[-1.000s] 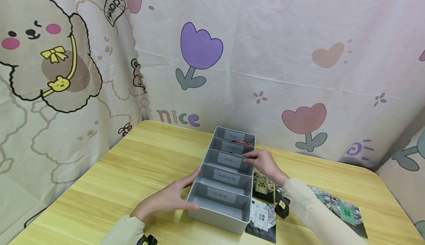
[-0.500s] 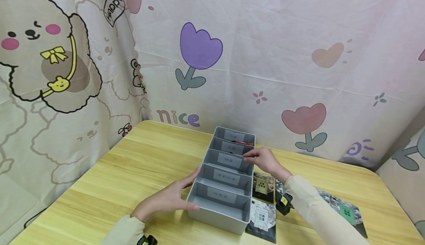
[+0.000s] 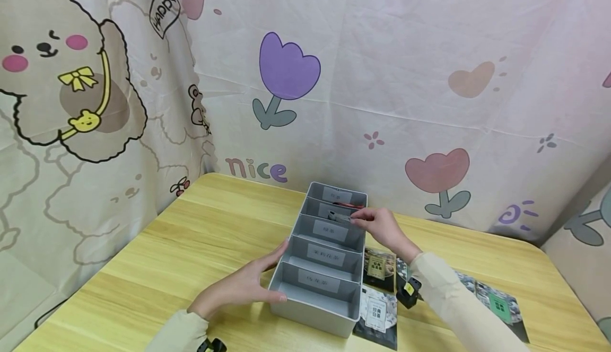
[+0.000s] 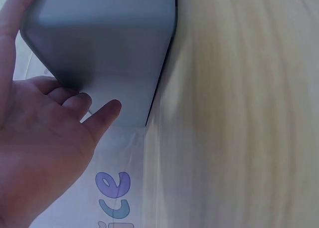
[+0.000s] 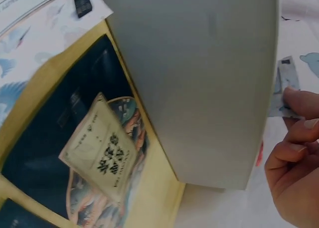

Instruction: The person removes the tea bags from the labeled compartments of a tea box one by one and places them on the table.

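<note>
A long grey divided box with labelled compartments stands on the table. My left hand rests against its near left side, thumb at the front corner and fingers spread along the outer wall; the left wrist view shows the loosely bent fingers of the left hand beside that wall. My right hand is at the far right rim and pinches a small pale-grey tea packet between thumb and fingers, over the second compartment from the back. The packet also shows beside the box wall in the right wrist view.
Right of the box lie a dark packet with a gold label and one with a white label. Farther right is a packet with a green label. Something red shows in a rear compartment. A printed cloth hangs behind the table.
The packet in my right hand has come into view above the divider, its pale face showing. The right hand has shifted slightly away from me; the left hand and box stay put.
</note>
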Motion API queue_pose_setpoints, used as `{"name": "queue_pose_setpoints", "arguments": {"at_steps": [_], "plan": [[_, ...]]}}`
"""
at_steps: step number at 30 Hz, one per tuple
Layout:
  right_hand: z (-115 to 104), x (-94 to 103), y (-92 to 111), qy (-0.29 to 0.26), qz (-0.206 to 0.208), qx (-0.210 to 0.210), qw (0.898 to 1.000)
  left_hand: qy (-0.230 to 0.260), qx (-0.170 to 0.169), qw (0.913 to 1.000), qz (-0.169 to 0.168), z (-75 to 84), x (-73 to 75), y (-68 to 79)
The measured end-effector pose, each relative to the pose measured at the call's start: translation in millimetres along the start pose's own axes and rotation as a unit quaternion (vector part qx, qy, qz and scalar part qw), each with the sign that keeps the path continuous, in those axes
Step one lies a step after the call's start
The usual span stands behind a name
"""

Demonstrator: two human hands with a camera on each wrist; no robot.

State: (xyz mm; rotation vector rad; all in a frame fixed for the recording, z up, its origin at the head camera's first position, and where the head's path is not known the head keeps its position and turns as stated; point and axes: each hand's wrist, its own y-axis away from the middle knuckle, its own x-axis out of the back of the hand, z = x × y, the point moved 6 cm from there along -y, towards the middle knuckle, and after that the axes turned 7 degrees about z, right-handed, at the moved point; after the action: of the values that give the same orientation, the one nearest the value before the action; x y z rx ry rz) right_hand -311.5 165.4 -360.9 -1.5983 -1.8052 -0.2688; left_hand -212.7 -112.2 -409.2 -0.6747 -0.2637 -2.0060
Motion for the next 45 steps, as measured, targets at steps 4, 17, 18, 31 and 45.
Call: {"name": "queue_pose_setpoints", "arguments": {"at_steps": [4,17,18,31,45], "plan": [[-8,3.2,-2,-0.033,0.014,0.008,0.999,0.001,0.000,1.0000,0.000,0.1,0.2,0.0],[-29,15.5,-7,-0.124,0.056,0.012,0.991,0.000,-0.005,1.0000,0.001,1.2,-0.2,-1.6],[-30,17.1,-8,-0.128,0.059,0.012,0.990,-0.001,-0.005,1.0000,0.001,1.3,-0.2,-1.5],[-36,18.5,-4,-0.149,0.053,-0.037,0.987,-0.007,-0.009,0.9999,0.004,-2.1,0.9,-0.7],[-38,18.2,11,-0.203,0.040,-0.081,0.975,-0.010,-0.005,0.9999,0.002,-2.3,-0.3,-0.8]]}}
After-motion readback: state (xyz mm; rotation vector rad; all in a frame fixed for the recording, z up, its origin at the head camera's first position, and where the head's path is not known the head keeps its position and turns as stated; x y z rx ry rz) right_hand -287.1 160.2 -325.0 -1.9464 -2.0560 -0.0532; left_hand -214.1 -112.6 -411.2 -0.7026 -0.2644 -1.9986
